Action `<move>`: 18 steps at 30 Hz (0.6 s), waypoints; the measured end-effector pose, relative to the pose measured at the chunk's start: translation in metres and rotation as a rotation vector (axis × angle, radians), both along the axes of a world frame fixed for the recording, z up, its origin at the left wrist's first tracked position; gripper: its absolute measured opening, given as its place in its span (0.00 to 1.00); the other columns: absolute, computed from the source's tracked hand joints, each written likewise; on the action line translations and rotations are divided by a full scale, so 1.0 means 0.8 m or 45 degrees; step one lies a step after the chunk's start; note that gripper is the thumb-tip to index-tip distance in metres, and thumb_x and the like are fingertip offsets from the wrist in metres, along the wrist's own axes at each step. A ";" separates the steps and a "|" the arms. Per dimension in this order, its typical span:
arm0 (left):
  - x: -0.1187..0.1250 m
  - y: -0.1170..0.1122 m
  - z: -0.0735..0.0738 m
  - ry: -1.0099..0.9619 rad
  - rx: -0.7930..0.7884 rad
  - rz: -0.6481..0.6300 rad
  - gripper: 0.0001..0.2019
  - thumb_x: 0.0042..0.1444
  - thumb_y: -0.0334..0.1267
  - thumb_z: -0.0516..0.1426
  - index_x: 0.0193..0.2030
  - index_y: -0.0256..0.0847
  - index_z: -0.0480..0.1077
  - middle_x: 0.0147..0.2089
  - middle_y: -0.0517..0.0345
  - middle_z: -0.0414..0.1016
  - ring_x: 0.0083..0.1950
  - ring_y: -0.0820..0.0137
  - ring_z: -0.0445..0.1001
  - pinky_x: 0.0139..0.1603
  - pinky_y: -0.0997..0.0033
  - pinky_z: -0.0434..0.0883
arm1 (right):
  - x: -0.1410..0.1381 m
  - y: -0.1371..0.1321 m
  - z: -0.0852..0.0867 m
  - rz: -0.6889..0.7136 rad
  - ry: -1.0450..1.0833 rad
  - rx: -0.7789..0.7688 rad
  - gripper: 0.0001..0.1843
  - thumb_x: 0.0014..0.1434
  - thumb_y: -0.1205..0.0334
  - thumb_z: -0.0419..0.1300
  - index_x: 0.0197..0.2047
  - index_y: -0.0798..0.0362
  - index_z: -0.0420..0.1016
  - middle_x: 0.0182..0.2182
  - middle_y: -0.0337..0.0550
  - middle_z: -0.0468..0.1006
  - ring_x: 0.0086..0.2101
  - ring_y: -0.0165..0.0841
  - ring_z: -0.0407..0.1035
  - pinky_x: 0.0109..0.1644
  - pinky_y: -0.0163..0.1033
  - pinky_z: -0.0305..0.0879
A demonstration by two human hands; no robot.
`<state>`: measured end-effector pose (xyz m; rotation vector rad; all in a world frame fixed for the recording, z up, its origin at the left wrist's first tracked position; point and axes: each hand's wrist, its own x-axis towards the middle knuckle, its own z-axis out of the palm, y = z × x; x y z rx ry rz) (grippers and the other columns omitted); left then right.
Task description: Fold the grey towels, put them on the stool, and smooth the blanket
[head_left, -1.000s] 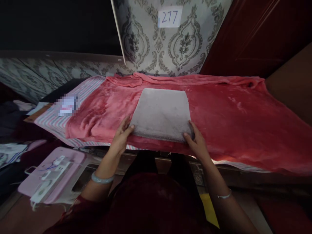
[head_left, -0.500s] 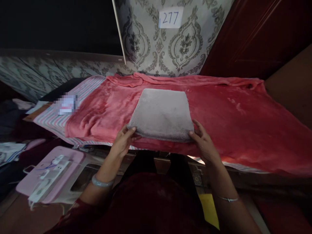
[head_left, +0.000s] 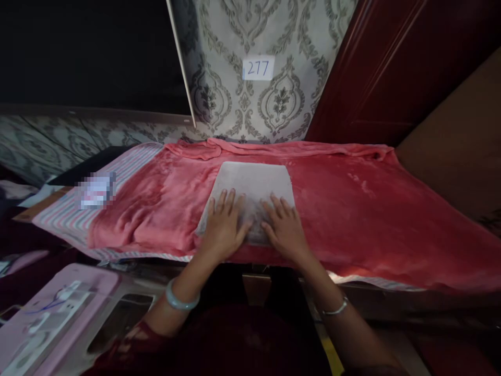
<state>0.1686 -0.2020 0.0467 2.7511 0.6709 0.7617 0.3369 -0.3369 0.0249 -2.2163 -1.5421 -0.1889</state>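
Observation:
A folded grey towel [head_left: 254, 180] lies on a red fleece blanket [head_left: 352, 209] that covers the table in front of me. My left hand [head_left: 224, 225] rests flat on the towel's near left part, fingers stretched out. My right hand [head_left: 285, 228] lies flat beside it on the near right part, fingers spread. Both palms press down on the cloth and hold nothing. Each wrist wears a bangle.
A striped cloth [head_left: 78, 209] shows under the blanket at the left, with a small blurred item [head_left: 96, 189] on it. A pink case [head_left: 47, 318] sits low at the left. Patterned wallpaper with a "277" label [head_left: 258, 68] stands behind; a dark red door [head_left: 391, 68] at right.
Both hands let go of the towel's near corners and moved onto its top, now lying flat side by side. The view has tilted down a little.

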 end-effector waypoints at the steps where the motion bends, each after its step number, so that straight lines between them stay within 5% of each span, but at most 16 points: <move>1: 0.010 -0.005 -0.007 0.106 0.036 0.021 0.31 0.65 0.52 0.55 0.73 0.45 0.61 0.77 0.44 0.54 0.78 0.43 0.47 0.74 0.31 0.47 | -0.005 0.005 -0.004 0.007 -0.033 -0.076 0.30 0.71 0.48 0.47 0.74 0.40 0.58 0.74 0.43 0.54 0.72 0.53 0.44 0.71 0.69 0.45; 6: 0.022 -0.010 -0.040 0.308 0.119 0.078 0.30 0.65 0.52 0.54 0.72 0.49 0.63 0.76 0.40 0.55 0.75 0.36 0.52 0.69 0.26 0.53 | -0.014 0.003 -0.021 0.005 -0.126 -0.239 0.31 0.72 0.51 0.47 0.75 0.41 0.56 0.74 0.42 0.50 0.72 0.51 0.42 0.72 0.67 0.43; 11: 0.014 -0.005 -0.042 0.221 0.174 0.076 0.28 0.65 0.49 0.55 0.71 0.48 0.65 0.74 0.41 0.60 0.74 0.40 0.57 0.68 0.29 0.58 | -0.004 0.004 -0.004 0.037 -0.065 -0.349 0.31 0.72 0.50 0.49 0.76 0.41 0.55 0.74 0.43 0.50 0.72 0.51 0.44 0.72 0.67 0.45; 18: 0.002 -0.027 -0.062 -0.062 0.389 -0.202 0.23 0.66 0.37 0.53 0.67 0.45 0.69 0.70 0.46 0.68 0.72 0.53 0.63 0.72 0.40 0.59 | 0.037 0.059 0.023 0.423 -0.015 -0.404 0.28 0.75 0.54 0.42 0.76 0.40 0.54 0.75 0.42 0.48 0.73 0.42 0.40 0.73 0.61 0.45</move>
